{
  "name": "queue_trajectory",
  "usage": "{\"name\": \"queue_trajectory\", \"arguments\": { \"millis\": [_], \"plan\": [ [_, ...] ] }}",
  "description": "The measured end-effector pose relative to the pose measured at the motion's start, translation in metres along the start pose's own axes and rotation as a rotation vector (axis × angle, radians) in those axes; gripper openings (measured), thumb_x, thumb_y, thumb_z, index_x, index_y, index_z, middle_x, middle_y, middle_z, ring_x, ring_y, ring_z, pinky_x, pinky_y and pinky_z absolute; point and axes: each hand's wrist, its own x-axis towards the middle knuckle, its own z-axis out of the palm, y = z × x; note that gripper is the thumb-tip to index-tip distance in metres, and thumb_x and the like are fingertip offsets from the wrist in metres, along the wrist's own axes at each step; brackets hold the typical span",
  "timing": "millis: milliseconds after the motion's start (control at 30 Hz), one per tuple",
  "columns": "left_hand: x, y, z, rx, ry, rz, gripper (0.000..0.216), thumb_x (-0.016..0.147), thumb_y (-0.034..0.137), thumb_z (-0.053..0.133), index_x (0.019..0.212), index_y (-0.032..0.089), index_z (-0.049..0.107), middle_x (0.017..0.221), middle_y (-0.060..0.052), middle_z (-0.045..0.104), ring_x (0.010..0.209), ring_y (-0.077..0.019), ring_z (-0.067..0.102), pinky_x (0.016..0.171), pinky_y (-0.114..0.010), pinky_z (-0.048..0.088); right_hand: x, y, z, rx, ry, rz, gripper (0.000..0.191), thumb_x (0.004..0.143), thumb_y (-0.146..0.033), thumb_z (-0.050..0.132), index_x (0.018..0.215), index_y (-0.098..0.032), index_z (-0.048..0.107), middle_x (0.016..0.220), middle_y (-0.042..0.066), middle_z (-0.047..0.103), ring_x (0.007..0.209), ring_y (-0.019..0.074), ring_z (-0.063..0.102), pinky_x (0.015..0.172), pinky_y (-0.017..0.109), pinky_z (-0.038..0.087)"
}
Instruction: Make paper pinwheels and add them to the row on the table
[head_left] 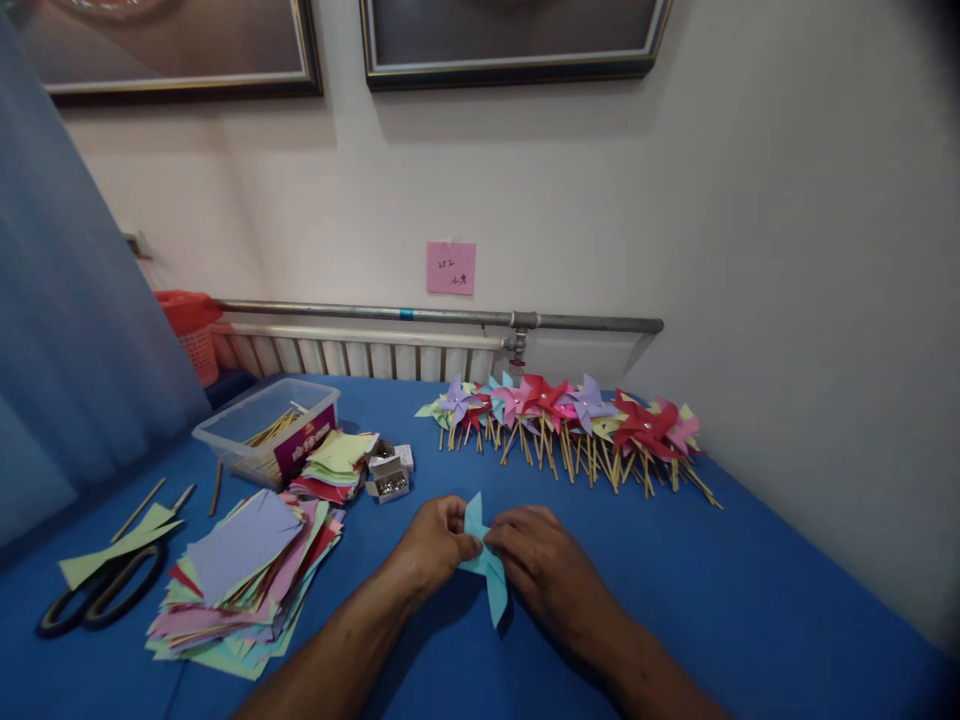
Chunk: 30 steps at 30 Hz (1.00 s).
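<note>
A light-blue paper pinwheel (495, 588) is held between both hands above the blue tabletop. My left hand (435, 543) pinches it from the left, thumb near its middle. From the right, my right hand (541, 560) has its fingers closed at the pinwheel's centre, and they hide part of it. Whether a pin or stick is in those fingers cannot be made out. To the left of my left hand are a small open box of metal pins (390, 484) and a pile of coloured paper sheets (244, 550).
Many finished pinwheels on sticks (570, 410) lie in a row at the back right. A clear plastic tub (259, 455) holds sticks. Black-handled scissors (124, 590) rest at left under a pale green paper piece (124, 545). A metal pipe (450, 315) runs along the wall.
</note>
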Motion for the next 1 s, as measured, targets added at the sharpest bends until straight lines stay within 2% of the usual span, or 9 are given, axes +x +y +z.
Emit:
{"name": "queue_trajectory", "arguments": {
  "millis": [400,567,833,933,1000],
  "plan": [
    [0.001,0.004,0.001,-0.024,0.004,-0.015,0.026,0.048,0.007,0.074,0.071,0.014,0.063,0.059,0.001,0.068,0.051,-0.0096,0.056,0.052,-0.02,0.038,0.001,0.001,0.009,-0.066,0.117,-0.025,0.016,0.095,-0.012,0.057,0.097,-0.023,0.069,0.093,0.005,0.073,0.09,0.0217,0.066,0.088,0.039,0.046],
    [0.0,0.005,0.001,-0.024,-0.002,-0.017,0.028,0.048,0.01,0.077,0.072,0.015,0.063,0.061,0.001,0.069,0.051,-0.0102,0.057,0.054,-0.021,0.041,0.001,0.0,0.013,-0.096,0.177,-0.028,0.019,0.095,-0.01,0.056,0.099,-0.023,0.069,0.094,0.006,0.074,0.09,0.0218,0.067,0.09,0.041,0.046],
    [0.0,0.003,0.0,-0.014,0.01,-0.002,0.027,0.048,0.011,0.077,0.072,0.015,0.064,0.061,0.001,0.069,0.053,-0.0114,0.058,0.056,-0.022,0.042,0.0,-0.006,0.014,-0.049,0.148,0.042,0.022,0.094,-0.011,0.054,0.103,-0.024,0.07,0.098,0.008,0.074,0.095,0.025,0.067,0.09,0.045,0.047],
    [-0.001,0.005,0.001,-0.009,0.048,0.011,0.026,0.05,0.011,0.075,0.073,0.015,0.064,0.06,0.001,0.068,0.052,-0.0116,0.058,0.056,-0.022,0.042,0.0,-0.004,0.012,0.064,0.275,0.113,0.027,0.094,-0.019,0.055,0.119,-0.025,0.066,0.114,0.01,0.072,0.108,0.0272,0.065,0.096,0.047,0.048],
    [-0.001,0.006,0.001,-0.007,0.086,0.023,0.025,0.051,0.011,0.073,0.073,0.015,0.063,0.06,0.001,0.068,0.052,-0.0119,0.058,0.056,-0.022,0.043,0.0,0.001,0.011,0.201,0.404,0.254,0.032,0.094,-0.028,0.057,0.125,-0.025,0.062,0.122,0.012,0.068,0.111,0.0278,0.064,0.096,0.047,0.049]
  ]
}}
